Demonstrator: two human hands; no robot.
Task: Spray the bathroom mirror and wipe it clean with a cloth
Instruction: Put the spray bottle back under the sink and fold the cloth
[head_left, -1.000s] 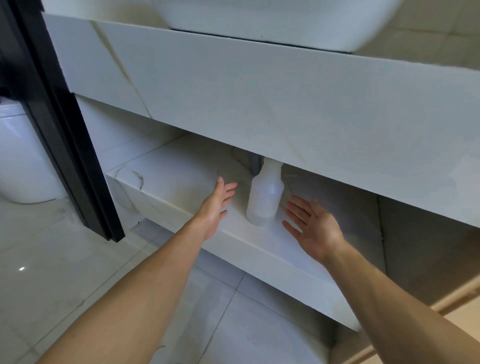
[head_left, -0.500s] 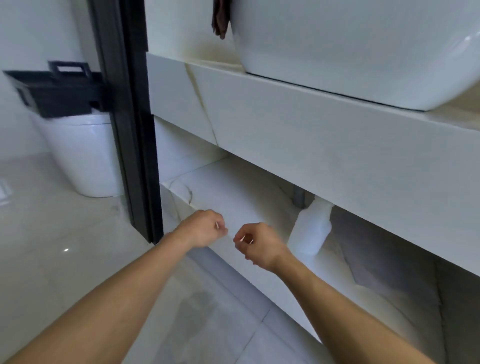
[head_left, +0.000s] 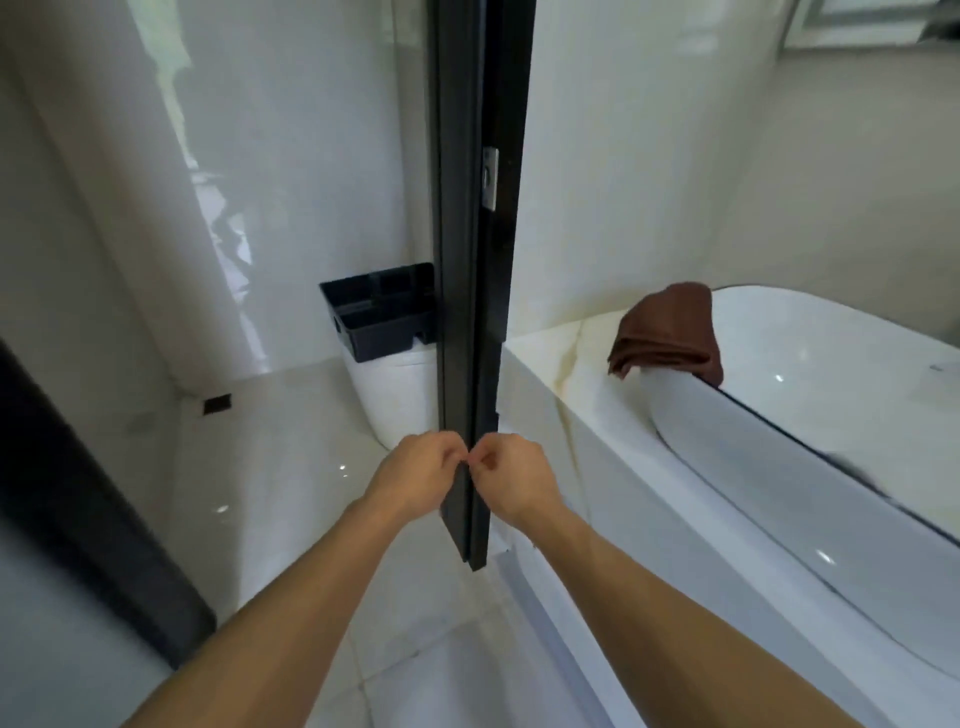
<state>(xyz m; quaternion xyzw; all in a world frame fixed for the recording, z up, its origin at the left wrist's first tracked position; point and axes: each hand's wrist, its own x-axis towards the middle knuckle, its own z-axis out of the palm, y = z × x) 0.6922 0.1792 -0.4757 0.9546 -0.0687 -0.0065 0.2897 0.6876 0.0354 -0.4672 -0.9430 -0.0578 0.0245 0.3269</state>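
Observation:
A folded brown cloth (head_left: 667, 332) hangs over the left rim of the white wash basin (head_left: 810, 415) on the marble counter. My left hand (head_left: 415, 473) and my right hand (head_left: 514, 475) are held close together in front of me, fingers curled, knuckles almost touching, holding nothing. They hover in front of the black door frame (head_left: 480, 260), well left of and below the cloth. The spray bottle is out of view. A strip of the mirror's frame (head_left: 872, 23) shows at the top right corner.
A white toilet (head_left: 395, 395) stands behind the black frame with a black plastic caddy (head_left: 382, 317) on its tank. Glossy tile floor (head_left: 270, 467) spreads to the left. A dark door edge (head_left: 78, 509) crosses the lower left.
My view has risen from the under-counter shelf to counter level. Both hands left the spray bottle on the shelf, curled shut and came together. The bottle dropped out of view.

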